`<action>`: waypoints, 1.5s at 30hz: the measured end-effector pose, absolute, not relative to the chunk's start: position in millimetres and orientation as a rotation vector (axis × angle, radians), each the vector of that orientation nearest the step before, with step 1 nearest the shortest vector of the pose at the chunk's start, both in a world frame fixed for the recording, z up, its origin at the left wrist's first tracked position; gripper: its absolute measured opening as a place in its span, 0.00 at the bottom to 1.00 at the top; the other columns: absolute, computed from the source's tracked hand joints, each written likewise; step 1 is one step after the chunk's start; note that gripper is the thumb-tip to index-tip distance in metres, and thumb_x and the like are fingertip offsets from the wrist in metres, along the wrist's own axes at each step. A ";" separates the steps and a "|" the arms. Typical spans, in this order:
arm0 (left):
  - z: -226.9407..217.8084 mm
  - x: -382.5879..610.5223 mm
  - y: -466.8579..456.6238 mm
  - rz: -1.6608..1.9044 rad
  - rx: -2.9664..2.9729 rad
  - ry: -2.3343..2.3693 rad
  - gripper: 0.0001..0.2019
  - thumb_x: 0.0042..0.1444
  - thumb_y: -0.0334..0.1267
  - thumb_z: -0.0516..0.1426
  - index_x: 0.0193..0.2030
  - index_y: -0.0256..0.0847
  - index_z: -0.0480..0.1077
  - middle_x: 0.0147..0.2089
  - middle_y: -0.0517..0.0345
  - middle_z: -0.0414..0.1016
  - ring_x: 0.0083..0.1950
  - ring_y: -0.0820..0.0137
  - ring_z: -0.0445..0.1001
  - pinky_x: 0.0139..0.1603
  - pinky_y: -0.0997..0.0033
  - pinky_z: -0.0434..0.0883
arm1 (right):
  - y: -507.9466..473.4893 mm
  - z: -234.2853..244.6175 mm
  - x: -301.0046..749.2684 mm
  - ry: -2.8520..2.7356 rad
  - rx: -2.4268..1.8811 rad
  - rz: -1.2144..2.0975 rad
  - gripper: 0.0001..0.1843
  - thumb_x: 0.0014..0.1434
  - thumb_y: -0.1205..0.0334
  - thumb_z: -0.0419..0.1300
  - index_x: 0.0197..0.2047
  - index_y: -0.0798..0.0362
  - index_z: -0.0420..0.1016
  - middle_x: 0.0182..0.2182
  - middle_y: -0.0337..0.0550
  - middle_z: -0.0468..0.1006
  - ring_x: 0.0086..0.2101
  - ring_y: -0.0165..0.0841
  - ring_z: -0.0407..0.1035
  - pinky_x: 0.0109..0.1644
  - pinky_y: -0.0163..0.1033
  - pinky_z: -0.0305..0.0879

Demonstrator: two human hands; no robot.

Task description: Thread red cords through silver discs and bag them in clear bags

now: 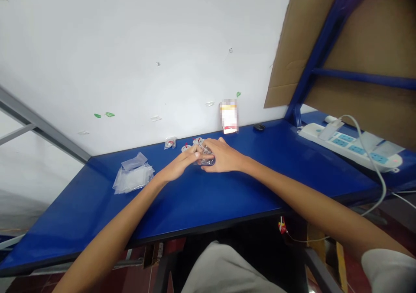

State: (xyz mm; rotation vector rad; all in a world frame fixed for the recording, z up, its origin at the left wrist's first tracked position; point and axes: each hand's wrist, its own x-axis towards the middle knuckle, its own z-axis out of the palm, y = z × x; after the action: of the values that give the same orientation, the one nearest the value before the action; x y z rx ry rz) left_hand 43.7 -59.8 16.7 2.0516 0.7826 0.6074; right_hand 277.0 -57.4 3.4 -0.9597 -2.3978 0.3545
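Note:
My left hand [182, 162] and my right hand [227, 155] meet over the middle of the blue table. Between them is a small, shiny clear plastic bag [208, 157], partly hidden by the fingers; its contents are hard to make out. Both hands have closed fingers on it. Just behind my left hand lies a pale round disc [185, 148] with a red piece on it. A second disc [197, 141] sits a little farther back. To their left is a small filled bag [170, 143] with something red inside. Flat clear bags [134, 177] lie piled left of my left forearm.
A lit phone-like screen [229, 118] leans against the white wall [182, 59]. Right of it lies a small black object [259, 127]. A white power strip [351, 148] with a looping cable occupies the right end. The table's front edge [208, 221] runs below my forearms.

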 end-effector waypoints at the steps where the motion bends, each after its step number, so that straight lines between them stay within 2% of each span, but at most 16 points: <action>1: 17.8 43.4 -59.9 0.590 2.065 0.768 0.31 0.74 0.63 0.47 0.55 0.42 0.83 0.54 0.47 0.72 0.58 0.56 0.70 0.69 0.49 0.65 | -57.6 3.7 277.0 -2.398 -0.947 0.369 0.22 0.59 0.49 0.68 0.46 0.48 0.62 0.49 0.46 0.76 0.48 0.45 0.71 0.52 0.46 0.55; 5: 18.6 42.1 -59.6 0.575 2.109 0.717 0.28 0.75 0.60 0.49 0.54 0.45 0.84 0.53 0.49 0.70 0.54 0.59 0.70 0.65 0.53 0.68 | -55.5 3.1 277.5 -2.410 -0.920 0.409 0.18 0.61 0.52 0.66 0.46 0.47 0.63 0.49 0.44 0.76 0.49 0.44 0.70 0.53 0.46 0.54; 8: 18.5 41.0 -59.4 0.598 2.136 0.718 0.27 0.76 0.58 0.47 0.57 0.47 0.83 0.51 0.49 0.71 0.53 0.59 0.70 0.64 0.52 0.68 | -53.1 1.5 277.9 -2.412 -0.961 0.323 0.19 0.59 0.51 0.67 0.44 0.48 0.62 0.46 0.43 0.76 0.47 0.43 0.69 0.51 0.46 0.54; 13: 21.6 40.1 -61.6 0.637 2.140 0.700 0.25 0.76 0.56 0.48 0.61 0.48 0.82 0.50 0.48 0.73 0.54 0.58 0.72 0.65 0.52 0.67 | -50.8 0.7 278.3 -2.443 -0.992 0.234 0.15 0.61 0.54 0.65 0.40 0.48 0.61 0.40 0.43 0.76 0.41 0.41 0.69 0.50 0.45 0.56; 17: 24.2 40.0 -62.8 0.664 2.125 0.691 0.23 0.75 0.55 0.51 0.61 0.48 0.82 0.56 0.47 0.74 0.60 0.54 0.72 0.68 0.51 0.67 | -49.2 0.5 279.7 -2.460 -1.069 0.251 0.13 0.61 0.56 0.65 0.43 0.48 0.65 0.42 0.45 0.80 0.40 0.42 0.72 0.43 0.42 0.57; 22: 22.6 37.8 -58.9 0.728 2.137 0.730 0.22 0.76 0.53 0.51 0.61 0.47 0.81 0.56 0.48 0.74 0.59 0.55 0.72 0.68 0.53 0.66 | -48.8 0.2 281.5 -2.427 -1.154 0.192 0.14 0.65 0.53 0.63 0.49 0.49 0.69 0.44 0.47 0.84 0.40 0.43 0.76 0.37 0.41 0.55; 31: 24.3 34.6 -56.1 0.871 2.177 0.796 0.23 0.77 0.52 0.49 0.60 0.46 0.81 0.58 0.47 0.74 0.56 0.58 0.74 0.61 0.56 0.71 | -48.3 1.3 282.6 -2.401 -1.243 0.135 0.18 0.66 0.47 0.61 0.52 0.49 0.71 0.45 0.49 0.85 0.40 0.45 0.78 0.36 0.41 0.57; 37: 18.6 18.8 -37.5 1.148 2.202 1.064 0.21 0.75 0.51 0.50 0.53 0.42 0.81 0.54 0.48 0.78 0.51 0.59 0.76 0.55 0.59 0.73 | -45.8 1.8 282.9 -2.425 -1.337 0.090 0.19 0.65 0.48 0.63 0.53 0.51 0.72 0.46 0.53 0.85 0.43 0.49 0.79 0.39 0.43 0.62; 41: -2.9 -2.2 -10.0 0.928 2.465 1.484 0.15 0.70 0.46 0.56 0.52 0.41 0.80 0.50 0.48 0.79 0.48 0.58 0.75 0.57 0.56 0.71 | -45.5 1.8 282.2 -2.449 -1.345 0.045 0.21 0.66 0.47 0.63 0.54 0.52 0.72 0.47 0.55 0.85 0.44 0.51 0.80 0.40 0.45 0.64; 45: -25.3 -6.9 10.7 0.679 2.547 1.568 0.19 0.70 0.47 0.56 0.58 0.38 0.78 0.52 0.44 0.79 0.47 0.57 0.75 0.56 0.55 0.71 | -45.3 0.5 279.8 -2.461 -1.299 0.047 0.21 0.67 0.46 0.62 0.55 0.51 0.72 0.49 0.55 0.85 0.43 0.51 0.80 0.40 0.45 0.65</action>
State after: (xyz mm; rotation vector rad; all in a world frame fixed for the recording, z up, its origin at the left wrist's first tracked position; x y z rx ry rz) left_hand -6.9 10.7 -25.3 2.5470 1.5682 0.6785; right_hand 279.8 -45.3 0.5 -1.2988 -2.4612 0.0473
